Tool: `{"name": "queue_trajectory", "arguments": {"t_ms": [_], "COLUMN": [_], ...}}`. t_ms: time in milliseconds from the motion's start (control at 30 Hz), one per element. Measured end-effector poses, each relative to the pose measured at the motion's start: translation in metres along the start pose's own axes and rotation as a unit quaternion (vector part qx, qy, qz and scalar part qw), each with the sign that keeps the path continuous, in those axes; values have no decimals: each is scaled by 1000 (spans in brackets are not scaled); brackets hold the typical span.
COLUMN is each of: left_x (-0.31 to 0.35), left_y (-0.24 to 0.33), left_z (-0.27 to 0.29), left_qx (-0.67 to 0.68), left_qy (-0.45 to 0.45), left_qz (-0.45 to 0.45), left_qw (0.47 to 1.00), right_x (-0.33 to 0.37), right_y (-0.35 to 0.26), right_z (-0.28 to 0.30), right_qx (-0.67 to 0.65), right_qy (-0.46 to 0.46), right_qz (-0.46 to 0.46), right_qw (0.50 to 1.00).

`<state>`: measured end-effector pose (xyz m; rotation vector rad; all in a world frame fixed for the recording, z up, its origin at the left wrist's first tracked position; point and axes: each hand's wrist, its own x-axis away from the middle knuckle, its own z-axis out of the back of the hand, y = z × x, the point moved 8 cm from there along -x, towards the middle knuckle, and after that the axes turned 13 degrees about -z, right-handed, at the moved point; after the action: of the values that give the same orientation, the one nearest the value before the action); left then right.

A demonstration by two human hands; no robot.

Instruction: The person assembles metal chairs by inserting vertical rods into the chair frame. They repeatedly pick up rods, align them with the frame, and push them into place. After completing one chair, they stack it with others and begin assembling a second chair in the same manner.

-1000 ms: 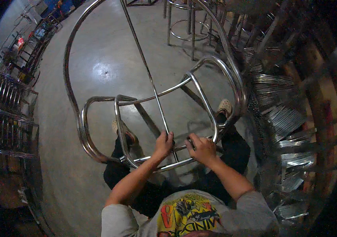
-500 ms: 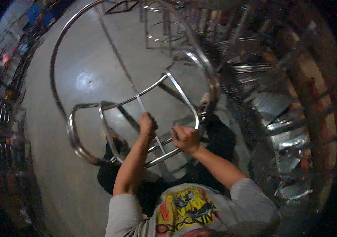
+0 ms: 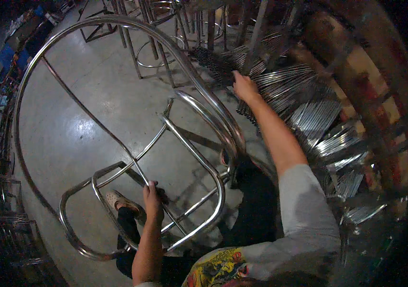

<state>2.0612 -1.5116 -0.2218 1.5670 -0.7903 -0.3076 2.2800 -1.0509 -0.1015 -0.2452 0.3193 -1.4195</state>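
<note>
A shiny, curved silver metal-tube frame [image 3: 189,145] has its slim rod [image 3: 141,171] gripped by the left hand [image 3: 153,201]; the right hand [image 3: 245,88], grasp unclear, is beside piled silver metal tubes [image 3: 285,81].

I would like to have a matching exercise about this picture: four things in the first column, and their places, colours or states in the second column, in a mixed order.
Column one
1. Left hand
2. Right hand
3. Left clog
4. Stool-like frames

Column two
A. beige, worn on a foot
B. standing on the floor near the top edge of the picture
C. closed around the thin rod
D. at the end of an outstretched arm, by the stacked tubes

Right pairs: 1-C, 2-D, 3-A, 4-B
</note>
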Motion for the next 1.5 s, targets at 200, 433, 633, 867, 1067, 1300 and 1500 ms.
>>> {"name": "queue_trajectory", "arguments": {"t_ms": [200,433,633,867,1067,1300,1500], "left_x": [5,-10,-1,19,-15,-51,-74], "left_y": [8,-12,80,191,261,162,94], "left_z": [1,11,31,-94,-113,-81,-60], "left_qx": [-41,-15,-431,20,274,207,220], "left_qy": [34,-19,154,-165,-89,41,84], "left_qz": [26,11,-329,-244,-183,-180,-142], "left_qw": [998,1000,826,955,940,961,962], "right_x": [-62,10,143,351,453,437,414], "right_y": [23,-31,-20,20,17,25,1], "right_z": [-96,49,250,327,253,102,56], "right_qx": [1,-153,-355,-334,-250,-316,-319], "right_qy": [-42,188,190,237,61,-422,-594], "right_qz": [-20,199,215,323,480,-11,-63], "right_qw": [999,950,890,853,839,850,736]}}
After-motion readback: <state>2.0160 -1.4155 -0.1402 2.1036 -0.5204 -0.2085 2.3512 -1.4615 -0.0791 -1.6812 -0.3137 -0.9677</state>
